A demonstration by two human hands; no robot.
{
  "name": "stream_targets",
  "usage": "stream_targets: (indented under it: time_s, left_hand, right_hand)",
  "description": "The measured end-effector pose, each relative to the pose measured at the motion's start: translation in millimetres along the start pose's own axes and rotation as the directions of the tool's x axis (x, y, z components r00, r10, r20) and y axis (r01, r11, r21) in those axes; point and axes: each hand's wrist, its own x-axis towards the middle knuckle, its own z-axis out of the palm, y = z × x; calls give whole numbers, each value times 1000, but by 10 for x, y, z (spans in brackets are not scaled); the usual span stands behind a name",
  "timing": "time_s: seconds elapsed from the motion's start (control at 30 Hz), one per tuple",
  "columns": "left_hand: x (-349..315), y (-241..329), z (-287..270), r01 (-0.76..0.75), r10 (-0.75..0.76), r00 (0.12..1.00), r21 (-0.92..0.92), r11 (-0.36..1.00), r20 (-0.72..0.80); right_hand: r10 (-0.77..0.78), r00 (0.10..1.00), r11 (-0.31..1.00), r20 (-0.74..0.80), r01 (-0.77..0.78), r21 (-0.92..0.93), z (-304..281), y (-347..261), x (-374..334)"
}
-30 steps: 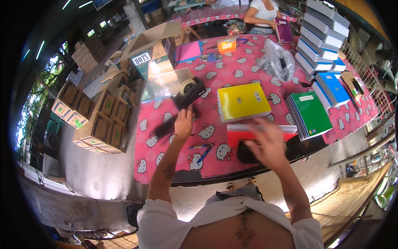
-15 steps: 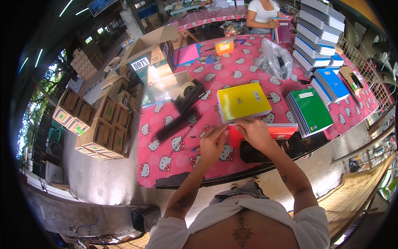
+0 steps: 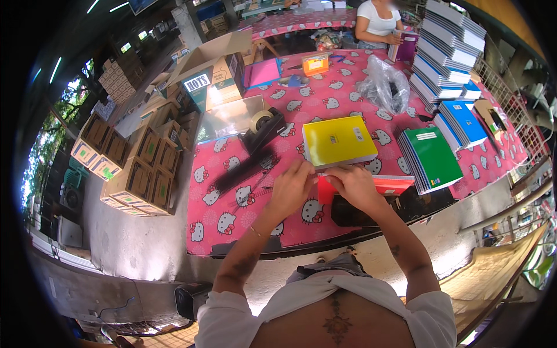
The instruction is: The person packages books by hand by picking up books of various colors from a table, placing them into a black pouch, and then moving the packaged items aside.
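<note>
A yellow notebook (image 3: 339, 141) tops a thick stack on the pink table. Along its near side lies a red notebook (image 3: 395, 185), partly covered by my right hand (image 3: 358, 187). The fingers of that hand are bent and drawn together at the red notebook's upper edge. Just left of it my left hand (image 3: 293, 187) has its fingertips pinched close to the yellow stack's near left corner. Whatever either hand grips is too small or hidden to make out. To the right sits a stack with a green notebook (image 3: 432, 158) on top.
A black tape dispenser (image 3: 264, 130) and a dark blurred strip (image 3: 243, 173) lie to the left. Beyond are an open carton (image 3: 214, 81) and a crumpled plastic bag (image 3: 386, 87). Tall notebook piles (image 3: 447, 52) and blue notebooks (image 3: 462, 123) stand right. Another person (image 3: 377, 26) holds a purple notebook.
My left hand has shifted slightly left and up, toward the yellow stack's corner. The right hand stays at the red notebook. The other person's purple notebook has moved slightly right.
</note>
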Motion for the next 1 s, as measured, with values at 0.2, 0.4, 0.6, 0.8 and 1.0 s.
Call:
stream_targets:
  time_s: [0.2,0.4,0.6,0.8,1.0]
  left_hand:
    - [30,-323,121,-135,141,975,-44,990,172]
    - [189,-105,61,-141,155,976,-97,985,154]
    - [209,-93,23,-264,273,958,-99,959,92]
    - [251,-50,263,-239,198,927,97,966,319]
    - [-448,108,921,-89,43,989,330,940,143]
  right_hand:
    - [45,984,997,175,-54,50,-120,-109,67]
    - [43,978,975,205,-85,203,-232,29,72]
    - [-136,987,989,88,131,61,-391,40,-7]
    - [97,979,993,181,-84,-78,-348,283,-101]
    - [132,982,986,133,-116,-119,-308,347,-62]
